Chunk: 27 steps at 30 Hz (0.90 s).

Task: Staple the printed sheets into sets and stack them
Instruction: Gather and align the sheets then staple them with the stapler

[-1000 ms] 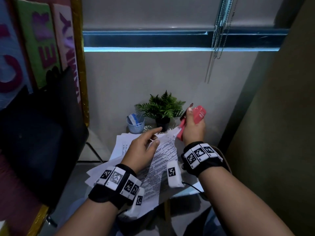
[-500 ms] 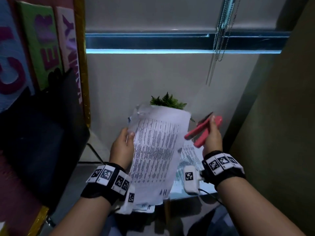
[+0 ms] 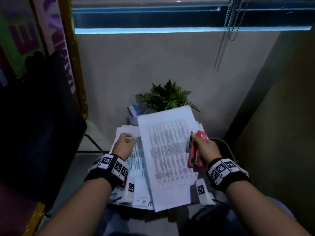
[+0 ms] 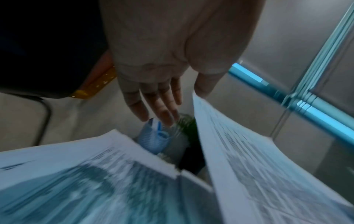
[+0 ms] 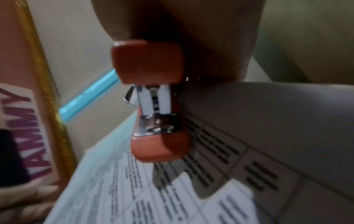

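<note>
Down goes the set I'd held up, now flat on the paper pile (image 3: 136, 169) just in front of the plant (image 3: 164, 97), left hand (image 3: 123, 147) empty w/ fingers loose, right hand (image 3: 203, 148) gripping the stapler (image 3: 196, 150) at the stapled set's (image 3: 170, 155) right edge — one set stacked, loose sheets prob still to do.

Stapled set (image 3: 168, 150) atop sheet pile (image 3: 134, 166); plant (image 3: 166, 97) apparently behind

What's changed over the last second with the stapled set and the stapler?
The left hand held the printed set upright half a second ago; it has since let go, and the set now lies on the paper pile. That hand now hovers open over the pile. The right hand came down with the red stapler. Unchanged: its grip on the stapler, the plant, the blue cup.
</note>
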{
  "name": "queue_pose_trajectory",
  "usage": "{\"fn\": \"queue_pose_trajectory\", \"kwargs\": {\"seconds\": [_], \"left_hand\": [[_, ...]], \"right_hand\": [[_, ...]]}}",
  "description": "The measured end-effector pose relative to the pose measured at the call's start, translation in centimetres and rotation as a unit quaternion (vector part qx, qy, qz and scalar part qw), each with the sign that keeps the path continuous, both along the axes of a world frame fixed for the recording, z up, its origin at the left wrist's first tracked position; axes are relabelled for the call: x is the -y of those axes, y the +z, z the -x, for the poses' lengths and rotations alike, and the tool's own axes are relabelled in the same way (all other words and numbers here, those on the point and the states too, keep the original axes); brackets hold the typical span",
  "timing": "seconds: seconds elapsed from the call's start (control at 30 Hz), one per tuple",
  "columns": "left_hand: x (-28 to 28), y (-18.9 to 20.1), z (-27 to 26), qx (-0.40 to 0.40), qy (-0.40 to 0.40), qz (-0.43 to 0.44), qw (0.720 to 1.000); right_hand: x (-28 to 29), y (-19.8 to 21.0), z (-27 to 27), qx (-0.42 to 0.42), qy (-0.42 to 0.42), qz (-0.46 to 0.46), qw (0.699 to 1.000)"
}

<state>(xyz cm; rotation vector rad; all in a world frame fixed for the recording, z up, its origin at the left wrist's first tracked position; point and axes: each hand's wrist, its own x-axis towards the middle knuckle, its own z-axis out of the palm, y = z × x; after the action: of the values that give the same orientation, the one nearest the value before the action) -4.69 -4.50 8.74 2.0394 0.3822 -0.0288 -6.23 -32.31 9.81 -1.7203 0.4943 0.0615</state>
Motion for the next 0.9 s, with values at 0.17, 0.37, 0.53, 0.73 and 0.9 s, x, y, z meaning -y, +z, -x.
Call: {"fn": "queue_pose_trajectory", "kwargs": {"seconds": [0.17,0.37,0.53,0.73,0.9], "left_hand": [[-1.6,-6.0,-0.6,-0.156,-0.042,-0.201,0.966],[-3.4,-10.0,-2.1,-0.217,0.007,-0.27,0.938],[-4.0,-11.7,-3.4,-0.198,0.088,-0.262,0.94],[-3.8,-11.4,-4.5,-0.152,0.163,-0.241,0.944],[-4.7,-10.9,-4.4,-0.091,0.166,-0.172,0.967]], "right_hand": [[3.0,-4.6,-2.9,-0.081,-0.041,0.11,0.99],[4.6,-7.2,-6.1,-0.135,-0.019,0.172,0.976],[4.9,-8.6,-7.7,-0.155,-0.001,0.196,0.968],[4.6,-9.5,-8.8,-0.206,0.011,0.255,0.945],[3.4,-8.4,-7.8,-0.155,0.011,0.332,0.931]]}}
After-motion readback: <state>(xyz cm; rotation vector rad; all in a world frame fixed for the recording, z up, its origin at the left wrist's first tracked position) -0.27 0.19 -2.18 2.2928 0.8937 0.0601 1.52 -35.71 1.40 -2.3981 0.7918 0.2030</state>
